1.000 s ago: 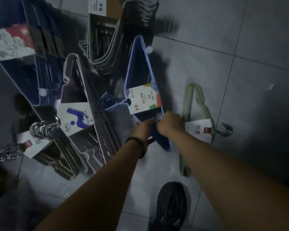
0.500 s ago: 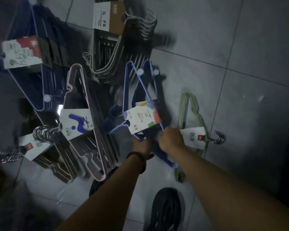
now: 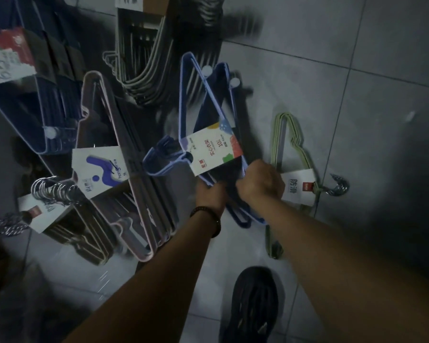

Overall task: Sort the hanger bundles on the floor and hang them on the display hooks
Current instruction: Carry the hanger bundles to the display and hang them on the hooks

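Left hand [image 3: 209, 194], right hand [image 3: 260, 184] curled round near end of blue hanger bundle [image 3: 221, 107]. Seems light, stiff, slick; may fan, so grip whole stack.

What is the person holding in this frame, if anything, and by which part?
The left hand and the right hand both grip the blue hanger bundle at its near end, just below its paper label.
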{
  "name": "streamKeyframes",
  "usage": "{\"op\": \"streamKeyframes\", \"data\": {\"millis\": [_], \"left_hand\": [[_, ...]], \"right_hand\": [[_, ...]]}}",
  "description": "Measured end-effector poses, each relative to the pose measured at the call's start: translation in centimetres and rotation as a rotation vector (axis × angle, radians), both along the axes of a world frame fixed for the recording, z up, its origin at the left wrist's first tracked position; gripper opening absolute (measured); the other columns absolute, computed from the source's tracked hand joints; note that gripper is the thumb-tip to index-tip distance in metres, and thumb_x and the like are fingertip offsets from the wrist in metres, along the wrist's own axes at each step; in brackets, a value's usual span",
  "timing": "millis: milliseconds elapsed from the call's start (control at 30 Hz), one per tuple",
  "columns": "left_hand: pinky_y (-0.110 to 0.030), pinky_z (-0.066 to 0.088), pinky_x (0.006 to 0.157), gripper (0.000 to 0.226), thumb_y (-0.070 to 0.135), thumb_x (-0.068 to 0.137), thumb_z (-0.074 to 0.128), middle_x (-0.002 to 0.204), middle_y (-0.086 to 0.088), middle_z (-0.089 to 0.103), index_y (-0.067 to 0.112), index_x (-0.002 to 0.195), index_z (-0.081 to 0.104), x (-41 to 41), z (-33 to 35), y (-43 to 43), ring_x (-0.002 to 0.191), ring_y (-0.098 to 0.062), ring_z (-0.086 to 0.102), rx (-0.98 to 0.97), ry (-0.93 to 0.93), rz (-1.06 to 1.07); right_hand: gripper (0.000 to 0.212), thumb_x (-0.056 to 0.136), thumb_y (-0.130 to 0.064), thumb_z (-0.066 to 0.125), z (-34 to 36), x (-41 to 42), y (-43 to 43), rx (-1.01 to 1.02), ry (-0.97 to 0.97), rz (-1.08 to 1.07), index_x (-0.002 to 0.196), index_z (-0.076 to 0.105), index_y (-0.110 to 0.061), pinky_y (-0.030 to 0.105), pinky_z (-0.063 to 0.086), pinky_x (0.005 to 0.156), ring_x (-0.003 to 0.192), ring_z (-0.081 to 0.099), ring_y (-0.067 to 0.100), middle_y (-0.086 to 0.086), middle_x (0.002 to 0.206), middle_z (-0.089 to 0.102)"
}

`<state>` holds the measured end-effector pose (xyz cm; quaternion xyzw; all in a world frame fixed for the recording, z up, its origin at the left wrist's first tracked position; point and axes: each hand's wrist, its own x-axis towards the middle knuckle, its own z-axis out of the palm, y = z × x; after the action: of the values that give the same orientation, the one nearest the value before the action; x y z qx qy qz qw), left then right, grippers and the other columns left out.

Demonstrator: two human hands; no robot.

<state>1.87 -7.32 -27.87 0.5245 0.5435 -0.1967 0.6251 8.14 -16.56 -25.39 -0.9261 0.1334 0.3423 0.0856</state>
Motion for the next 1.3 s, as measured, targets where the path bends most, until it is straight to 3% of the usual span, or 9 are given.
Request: {"op": "streamKeyframes", "data": {"millis": [200, 367, 600, 700, 800, 867, 967, 1100, 1300], "left_hand": [[-0.041, 0.054, 0.090, 0.069, 0.009, 0.081, 0.079, 0.125, -0.010, 0.063, 0.020, 0.134, 0.036, -1.9, 8.2, -1.0, 0.107, -0.025, 0.065, -0.088, -0.007, 0.161], [-0.031, 0.060, 0.082, 0.059, 0.018, 0.067, 0.082, 0.109, -0.006, 0.076, 0.012, 0.123, 0.064, -2.5, 19.3, -1.9, 0.092, -0.015, 0.074, -0.028, -0.097, 0.046], [-0.054, 0.060, 0.084, 0.049, 0.025, 0.060, 0.069, 0.095, 0.007, 0.077, 0.037, 0.107, 0.069, -0.9, 38.2, 1.6, 0.090, -0.020, 0.073, 0.149, -0.248, -0.290], [-0.050, 0.061, 0.082, 0.049, 0.031, 0.060, 0.069, 0.096, 0.020, 0.075, 0.042, 0.107, 0.064, 1.1, 48.1, 4.2, 0.087, -0.005, 0.071, 0.236, -0.328, -0.466], [-0.038, 0.058, 0.081, 0.058, 0.045, 0.055, 0.073, 0.103, 0.019, 0.074, 0.046, 0.112, 0.061, 2.3, 58.2, 6.1, 0.091, 0.000, 0.069, 0.311, -0.391, -0.619], [-0.038, 0.058, 0.086, 0.070, 0.051, 0.055, 0.075, 0.112, 0.017, 0.072, 0.043, 0.122, 0.058, 2.4, 64.7, 6.6, 0.098, -0.004, 0.069, 0.360, -0.438, -0.708], [-0.032, 0.056, 0.083, 0.078, 0.060, 0.056, 0.075, 0.114, 0.015, 0.070, 0.036, 0.127, 0.055, 1.7, 73.8, 6.7, 0.099, -0.007, 0.068, 0.423, -0.500, -0.819], [-0.039, 0.056, 0.082, 0.074, 0.059, 0.055, 0.076, 0.108, 0.012, 0.071, 0.034, 0.121, 0.054, 0.0, 83.1, 6.7, 0.093, -0.010, 0.068, 0.509, -0.572, -0.852], [-0.048, 0.056, 0.090, 0.070, 0.050, 0.056, 0.082, 0.113, 0.009, 0.073, 0.035, 0.119, 0.056, -0.2, 93.1, 7.6, 0.101, -0.016, 0.071, 0.588, -0.739, -0.967]], "right_hand": [[0.019, 0.088, -0.027, 0.078, 6.5, -3.9, -1.7, 0.067, 0.083, -0.219, 0.082, 0.061, -0.020, 0.033, 0.059, 0.063, 0.065, 0.063, 0.018, -0.002, 0.072, 0.063], [0.017, 0.094, -0.027, 0.072, 17.4, -7.3, -3.2, 0.172, 0.107, -0.342, 0.083, 0.060, -0.020, 0.023, 0.045, 0.046, 0.059, 0.065, 0.012, -0.001, 0.073, 0.067], [0.043, 0.092, -0.057, 0.060, 39.3, -6.0, -4.6, 0.504, 0.270, -0.320, 0.113, 0.065, -0.021, 0.032, 0.060, 0.075, 0.088, 0.071, 0.014, 0.001, 0.104, 0.074], [0.075, 0.090, -0.052, 0.069, 51.2, -3.3, -5.6, 0.464, -0.168, -0.139, 0.151, 0.035, -0.025, 0.026, 0.052, 0.086, 0.118, 0.057, 0.021, 0.004, 0.140, 0.047], [0.074, 0.086, -0.045, 0.072, 64.2, 0.9, -6.4, 0.367, -0.773, 0.175, 0.145, 0.044, -0.012, 0.036, 0.047, 0.096, 0.124, 0.047, 0.030, 0.013, 0.135, 0.043], [0.080, 0.082, -0.063, 0.066, 71.4, 3.8, -6.6, 0.328, -0.843, 0.380, 0.144, 0.049, -0.015, 0.048, 0.038, 0.110, 0.136, 0.039, 0.033, 0.012, 0.143, 0.042], [0.101, 0.077, -0.089, 0.047, 79.6, 7.0, -6.1, 0.248, -0.593, 0.671, 0.156, 0.036, -0.027, 0.051, 0.014, 0.125, 0.156, 0.018, 0.027, 0.003, 0.162, 0.033], [0.119, 0.056, -0.105, 0.049, 88.7, 8.2, -6.4, 0.258, -0.216, 0.646, 0.151, 0.045, -0.033, 0.046, 0.050, 0.103, 0.123, 0.060, 0.026, 0.002, 0.144, 0.060], [0.129, 0.059, -0.078, 0.083, 97.8, 7.7, -8.0, 0.430, 0.022, 0.748, 0.163, 0.021, -0.035, 0.042, 0.026, 0.124, 0.155, 0.025, 0.017, -0.014, 0.169, 0.025]]}}
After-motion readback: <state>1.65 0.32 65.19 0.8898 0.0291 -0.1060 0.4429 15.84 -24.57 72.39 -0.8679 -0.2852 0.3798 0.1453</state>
